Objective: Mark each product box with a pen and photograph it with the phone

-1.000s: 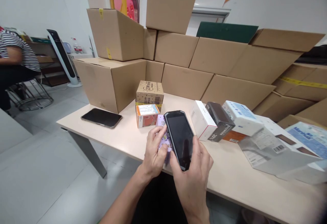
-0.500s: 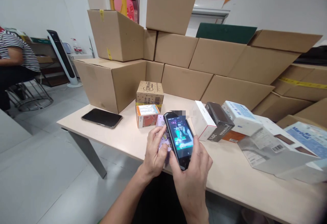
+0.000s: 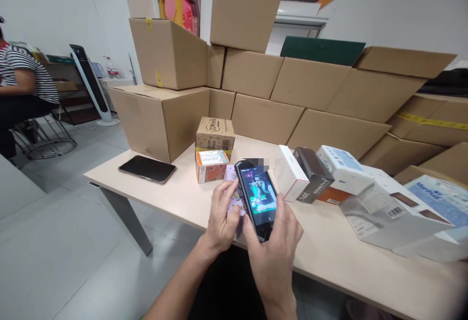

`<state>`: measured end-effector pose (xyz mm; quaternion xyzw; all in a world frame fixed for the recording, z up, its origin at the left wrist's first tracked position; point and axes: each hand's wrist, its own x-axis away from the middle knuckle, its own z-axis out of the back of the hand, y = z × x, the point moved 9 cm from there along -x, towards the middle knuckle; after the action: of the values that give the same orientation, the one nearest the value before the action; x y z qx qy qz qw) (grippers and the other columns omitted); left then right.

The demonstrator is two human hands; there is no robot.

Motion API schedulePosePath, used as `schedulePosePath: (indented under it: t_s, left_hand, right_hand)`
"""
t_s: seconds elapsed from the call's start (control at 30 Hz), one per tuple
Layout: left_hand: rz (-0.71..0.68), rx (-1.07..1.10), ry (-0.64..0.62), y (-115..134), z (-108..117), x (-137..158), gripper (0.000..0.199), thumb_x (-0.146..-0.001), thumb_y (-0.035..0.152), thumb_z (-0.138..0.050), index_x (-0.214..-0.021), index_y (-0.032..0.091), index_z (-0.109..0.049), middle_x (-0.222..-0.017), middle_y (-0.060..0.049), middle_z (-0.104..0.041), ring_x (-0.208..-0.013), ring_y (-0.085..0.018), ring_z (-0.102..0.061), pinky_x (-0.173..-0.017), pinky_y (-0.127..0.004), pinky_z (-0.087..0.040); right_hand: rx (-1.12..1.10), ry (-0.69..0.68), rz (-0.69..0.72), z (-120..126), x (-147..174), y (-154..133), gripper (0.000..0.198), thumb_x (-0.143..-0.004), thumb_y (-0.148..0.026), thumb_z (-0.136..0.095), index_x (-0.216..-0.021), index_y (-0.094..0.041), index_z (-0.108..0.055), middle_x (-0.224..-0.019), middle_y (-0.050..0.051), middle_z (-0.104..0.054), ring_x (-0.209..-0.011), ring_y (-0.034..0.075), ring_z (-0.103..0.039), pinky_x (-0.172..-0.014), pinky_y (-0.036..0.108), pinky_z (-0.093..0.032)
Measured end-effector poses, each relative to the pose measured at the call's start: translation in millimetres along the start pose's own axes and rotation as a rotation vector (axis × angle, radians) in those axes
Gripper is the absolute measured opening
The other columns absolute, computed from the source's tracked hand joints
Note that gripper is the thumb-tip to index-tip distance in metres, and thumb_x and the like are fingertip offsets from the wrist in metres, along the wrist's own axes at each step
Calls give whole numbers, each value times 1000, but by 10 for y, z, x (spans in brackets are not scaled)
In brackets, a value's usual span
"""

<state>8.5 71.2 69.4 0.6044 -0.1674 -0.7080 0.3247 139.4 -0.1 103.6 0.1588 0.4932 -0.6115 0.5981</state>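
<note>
A black smartphone (image 3: 259, 198) with a lit screen reading 15:32 is held tilted above the table's front edge. My right hand (image 3: 272, 247) grips its lower part, thumb on the near left edge and fingers along the right side. At the phone's left edge, my left hand (image 3: 222, 220) has its fingers curled and touching the case. A purple box (image 3: 229, 172) with printing lies behind my left hand and the phone, partly hidden by both. Just beyond stands an orange and white box (image 3: 212, 166), in front of a patterned brown carton (image 3: 215, 132).
Another phone (image 3: 146, 169), screen dark, lies on the table (image 3: 175, 203) at left. To the right stand a white box (image 3: 291, 174), a dark box (image 3: 313, 174) and several blue-white packs (image 3: 343, 166). Large cardboard boxes (image 3: 268, 115) are stacked behind. A person (image 3: 24, 74) sits far left.
The view has shifted very slightly. Both hands and the smartphone keep the same pose, and the screen stays lit.
</note>
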Motion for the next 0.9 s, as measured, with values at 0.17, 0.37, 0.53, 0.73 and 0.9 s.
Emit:
schedulePosePath:
  t_s: [0.17,0.37,0.53,0.73,0.9]
  left_hand:
    - [4,-7,-1,-19,-1,6,51,-100,36,-39,-150,27,-37,-140,-12,-43,-132,-27,-43,-112,-49,-37]
    - [-5,-17,0,-12,2,1,49,-100,36,-39,-149,26,-39,-139,-12,-44,-132,-26,-43,-113,-48,-36]
    - [-6,-46,6,-7,6,6,48,-100,34,-38,-148,26,-41,-138,-12,-45,-131,-26,-44,-111,-48,-38]
    - [-12,-57,30,8,28,19,47,-100,33,-41,-145,24,-43,-140,-13,-47,-132,-27,-46,-111,-51,-39]
    - [-50,-43,79,55,77,19,45,-98,28,-44,-143,22,-47,-139,-14,-51,-132,-27,-49,-110,-49,-42]
  right_hand:
    - [-21,2,-3,-1,-3,2,77,-88,-48,-61,-151,-15,-32,-133,23,-51,-123,37,-47,-97,58,-42]
    - [-32,12,5,31,-1,45,75,-89,-46,-61,-152,-16,-31,-135,23,-50,-124,37,-47,-98,59,-42]
    - [21,44,-17,218,-7,235,75,-89,-49,-59,-150,-13,-34,-134,24,-52,-123,37,-49,-97,59,-42]
    - [252,83,-109,666,110,811,83,-88,-63,-50,-145,-4,-43,-124,30,-60,-113,44,-57,-92,62,-43]
    - [511,60,-189,915,278,1381,83,-86,-67,-41,-139,-3,-52,-111,28,-64,-100,43,-61,-87,59,-45]
